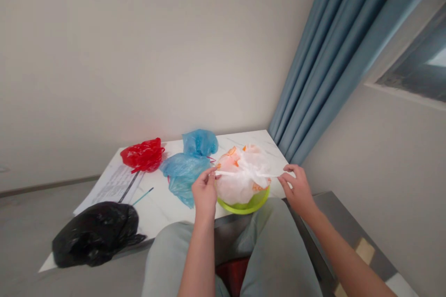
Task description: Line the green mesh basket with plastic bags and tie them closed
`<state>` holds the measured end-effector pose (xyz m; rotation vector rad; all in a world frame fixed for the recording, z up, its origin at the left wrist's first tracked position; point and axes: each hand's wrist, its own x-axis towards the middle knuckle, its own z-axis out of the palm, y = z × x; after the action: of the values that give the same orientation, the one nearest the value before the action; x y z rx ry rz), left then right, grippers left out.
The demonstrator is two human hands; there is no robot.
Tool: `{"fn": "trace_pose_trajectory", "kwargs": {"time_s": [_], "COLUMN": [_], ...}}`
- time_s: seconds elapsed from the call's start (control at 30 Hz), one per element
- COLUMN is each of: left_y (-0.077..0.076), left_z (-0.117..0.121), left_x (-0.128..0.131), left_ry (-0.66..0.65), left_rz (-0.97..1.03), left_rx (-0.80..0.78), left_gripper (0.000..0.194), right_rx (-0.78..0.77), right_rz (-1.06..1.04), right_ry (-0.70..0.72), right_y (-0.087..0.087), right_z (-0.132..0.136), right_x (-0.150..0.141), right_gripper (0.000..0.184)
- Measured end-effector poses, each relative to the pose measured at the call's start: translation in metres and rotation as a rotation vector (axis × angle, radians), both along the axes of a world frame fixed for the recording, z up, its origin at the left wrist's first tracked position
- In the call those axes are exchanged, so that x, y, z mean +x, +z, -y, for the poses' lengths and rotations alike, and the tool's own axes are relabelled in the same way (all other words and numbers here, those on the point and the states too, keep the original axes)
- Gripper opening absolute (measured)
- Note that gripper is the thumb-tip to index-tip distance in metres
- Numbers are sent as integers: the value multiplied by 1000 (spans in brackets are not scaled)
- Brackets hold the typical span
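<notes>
A white plastic bag [240, 181] with orange print rests in a lime-green basin [244, 208] near the front edge of the table. Its two ends are drawn out sideways from a gathered middle that looks knotted. My left hand [205, 190] pinches the left end between thumb and fingers. On the other side, my right hand [295, 186] pinches the right end, with the strip stretched between them. What the bag contains is hidden.
On the white table [160, 204] lie a red plastic bag [143, 154], blue plastic bags [186, 169], printed sheets [111, 183], a thin blue stick [142, 196] and a full-looking black plastic bag [99, 234]. A blue curtain [334, 55] hangs at the right.
</notes>
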<state>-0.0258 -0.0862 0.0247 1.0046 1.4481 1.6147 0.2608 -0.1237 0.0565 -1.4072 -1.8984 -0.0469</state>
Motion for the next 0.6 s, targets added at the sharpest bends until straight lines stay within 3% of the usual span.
{"fn": "trace_pose_trajectory", "kwargs": {"time_s": [0.13, 0.27, 0.33, 0.43, 0.5, 0.6], "left_y": [14, 54, 79, 109, 119, 124], "left_z": [-9, -11, -12, -12, -12, -12], "left_x": [18, 2, -27, -88, -129, -183], "left_ry": [-19, -2, 132, 411, 587, 730], "left_rz": [46, 152, 131, 86, 26, -144], "left_rx": [48, 190, 297, 366, 330, 316], "left_gripper": [30, 30, 25, 20, 21, 30], "right_rx": [-70, -200, -252, -344, -427, -575], "right_rz": [-170, -414, -515, -555, -473, -242], "right_ry": [-28, 16, -42, -162, -200, -232], "right_y": [2, -3, -16, -51, -82, -124], "right_z": [2, 16, 29, 60, 89, 135], "right_x": [1, 0, 4, 10, 10, 3], "right_gripper": [26, 25, 34, 32, 31, 36]}}
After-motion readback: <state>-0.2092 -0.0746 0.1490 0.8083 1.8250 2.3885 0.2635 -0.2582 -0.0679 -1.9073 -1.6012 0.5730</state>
